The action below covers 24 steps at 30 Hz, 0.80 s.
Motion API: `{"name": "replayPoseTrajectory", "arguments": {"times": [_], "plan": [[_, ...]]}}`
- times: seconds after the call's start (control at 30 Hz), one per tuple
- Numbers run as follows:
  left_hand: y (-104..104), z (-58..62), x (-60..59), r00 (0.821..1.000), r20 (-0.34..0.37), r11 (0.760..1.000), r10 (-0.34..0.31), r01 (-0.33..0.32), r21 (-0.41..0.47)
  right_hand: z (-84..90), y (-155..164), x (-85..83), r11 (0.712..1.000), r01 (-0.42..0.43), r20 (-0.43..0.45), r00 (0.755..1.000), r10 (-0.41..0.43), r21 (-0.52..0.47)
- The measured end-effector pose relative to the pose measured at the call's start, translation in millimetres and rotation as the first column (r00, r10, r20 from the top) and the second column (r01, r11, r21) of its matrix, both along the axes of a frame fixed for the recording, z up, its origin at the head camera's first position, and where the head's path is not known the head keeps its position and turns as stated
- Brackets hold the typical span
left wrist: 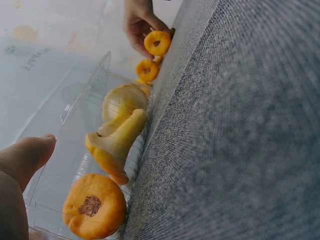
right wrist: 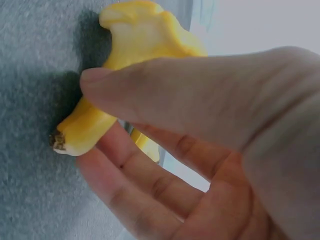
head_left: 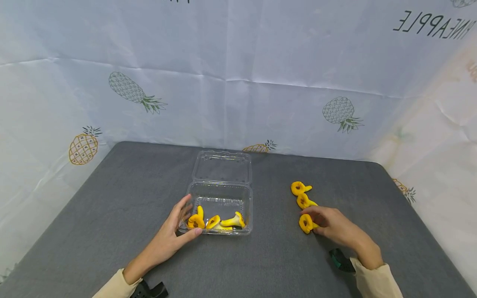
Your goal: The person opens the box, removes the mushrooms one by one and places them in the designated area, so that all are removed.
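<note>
Sat open on a grey table (head_left: 112, 215): a clear plastic box (head_left: 220, 198), lid folded back toward the pineapple-print cloth (head_left: 238, 74) hung behind. Held three yellow mushrooms (head_left: 216, 222) along its near edge, caps and stems lying on their sides, close together. Seen from the left wrist as one orange cap underside (left wrist: 94, 206) nearest, then two paler ones (left wrist: 120, 125) stacked beyond it against the box wall.

Left hand (head_left: 175, 231) rested at the box's near left corner, thumb along the front edge and fingers curved over the left rim, clasping the corner loosely. Touched the plastic, not the mushrooms inside, as far as could be told.

Right hand (head_left: 333, 227) lay on the table well to the right of the box. Pinched a mushroom (head_left: 306, 223) between thumb and fingers, narrow grip, cap toward the box; shown from the right wrist with the thumb across its top (right wrist: 145, 50) and the stem end down on the grey cloth. Beyond it, in a short row running away from the person: two more loose mushrooms (head_left: 302, 194), just beside one another, the nearer one close to the fingertips.

Cream sleeves at both wrists, each with a dark strap (head_left: 340, 260).
</note>
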<state>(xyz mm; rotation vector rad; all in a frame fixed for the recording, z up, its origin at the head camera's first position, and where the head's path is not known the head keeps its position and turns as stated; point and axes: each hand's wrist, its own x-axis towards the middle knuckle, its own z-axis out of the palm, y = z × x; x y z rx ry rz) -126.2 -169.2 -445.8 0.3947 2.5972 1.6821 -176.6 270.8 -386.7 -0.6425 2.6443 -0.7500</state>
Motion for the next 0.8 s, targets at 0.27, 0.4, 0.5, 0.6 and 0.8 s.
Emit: {"name": "replayPoseTrajectory", "arguments": {"times": [0.27,0.4,0.5,0.6,0.8], "plan": [[-0.1,-0.7,0.0,1.0,-0.004,1.0,0.003,-0.003,-0.008,1.4,5.9,-2.5,0.996,0.085,0.029,0.996,-0.086,0.024],[-0.2,-0.7,0.1,1.0,-0.009,1.0,0.002,-0.002,-0.011,-0.2,8.4,-3.7,0.994,0.105,0.029,0.994,-0.105,0.014],[-0.1,-0.5,0.0,1.0,-0.01,1.0,0.001,-0.002,-0.01,-1.8,9.8,-4.7,0.994,0.109,0.019,0.994,-0.109,0.006],[0.0,-0.2,0.1,1.0,-0.009,1.0,0.002,-0.002,-0.009,-2.9,10.7,-5.9,0.994,0.106,0.004,0.994,-0.106,0.0],[0.0,0.2,0.1,1.0,-0.007,1.0,0.002,-0.002,-0.005,-5.2,11.4,-7.2,0.994,0.106,-0.031,0.994,-0.106,0.004]]}}
